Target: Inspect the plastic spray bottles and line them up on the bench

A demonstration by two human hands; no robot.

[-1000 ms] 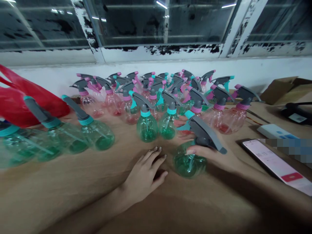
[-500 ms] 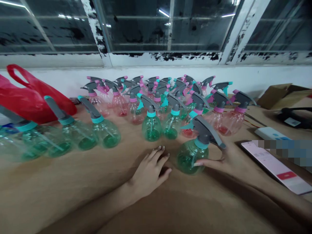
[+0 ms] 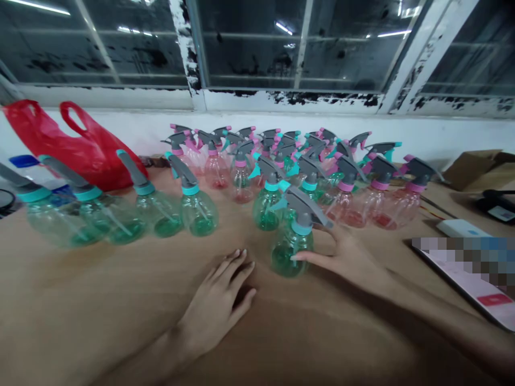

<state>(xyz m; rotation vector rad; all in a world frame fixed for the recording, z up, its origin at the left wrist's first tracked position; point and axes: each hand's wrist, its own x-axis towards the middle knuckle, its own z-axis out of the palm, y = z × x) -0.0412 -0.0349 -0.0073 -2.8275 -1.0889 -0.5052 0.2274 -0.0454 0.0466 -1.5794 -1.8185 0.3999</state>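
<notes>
- Right hand [image 3: 350, 254]: clamped on a green spray bottle [image 3: 286, 246], thumb across the front of the body, fingers passing behind it; fingertips hidden, so can't tell how firm.
- Held bottle: upright near the front of the desk [image 3: 120, 305], grey head with teal nozzle pointing left; base looks to be on the desk or just over it, can't tell.
- Left hand [image 3: 219, 300]: palm down on the desk, holding nothing, fingers nearly together, thumb apart; held bottle is just beside it.
- Behind the held bottle: another green bottle [image 3: 265, 206], pink bottles [image 3: 354, 212] to the right, more packed toward the wall.
- Left side: row of green bottles [image 3: 199, 212], red bag [image 3: 102, 158] behind.
- Right side: phone [image 3: 493, 297] lying flat, well apart.
- Step, judged: positioning one green bottle by its body.
- Next move, judged: calls for keeping the body grip, base level, trigger unpressed, head clear of the bottles behind and base clear of the left fingers.
</notes>
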